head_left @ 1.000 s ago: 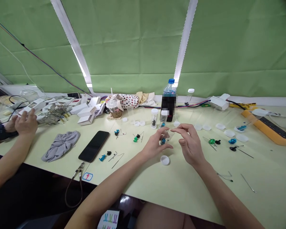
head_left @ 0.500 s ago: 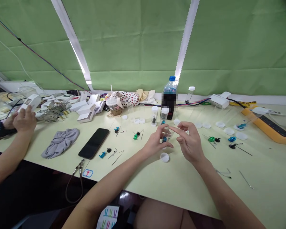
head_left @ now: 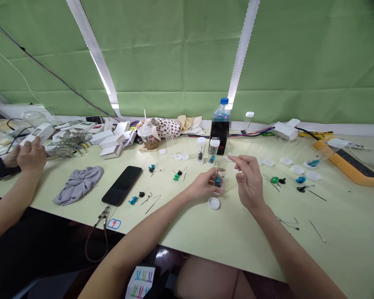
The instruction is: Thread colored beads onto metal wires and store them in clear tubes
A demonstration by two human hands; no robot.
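One clear tube point(head_left: 218, 178) — blue piece point(head_left: 217, 182) inside — sits in the left hand point(head_left: 203, 185).

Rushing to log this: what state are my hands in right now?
Left hand: closed around a clear tube with a blue piece inside.
Right hand: partly curled; whether it holds anything cannot be told.

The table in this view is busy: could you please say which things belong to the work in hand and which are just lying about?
Likely job things:
- clear tube, in the left hand
- loose white cap
- two capped tubes
- coloured parts
- bent metal rods

Probably just lying about:
- phone
- grey cloth
- bottle
- drink cup
- power strip
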